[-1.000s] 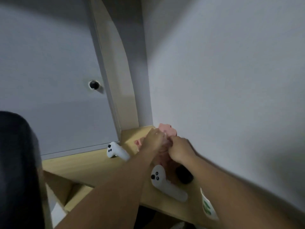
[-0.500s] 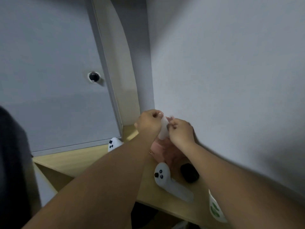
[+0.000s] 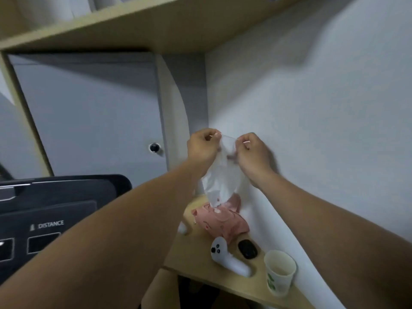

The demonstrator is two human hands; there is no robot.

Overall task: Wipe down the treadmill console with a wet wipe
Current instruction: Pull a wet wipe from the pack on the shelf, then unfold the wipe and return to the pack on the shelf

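Pale wood shelf (image 3: 196, 262) carries a pink pack (image 3: 220, 221), and the wet wipe (image 3: 223, 181) hangs over it. Both the left hand (image 3: 200, 148) and the right hand (image 3: 252, 155) pinch its top edge, close together. A white controller (image 3: 225, 257) and a paper cup (image 3: 279, 275) sit near the shelf's front edge. The treadmill console (image 3: 55, 208) is off to the left.

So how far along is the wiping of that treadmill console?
Early days. Done: a wet wipe is drawn up from the pink pack. In hand: the left hand and right hand pinch its top edge. Left: the console, which nothing touches yet, needs wiping.
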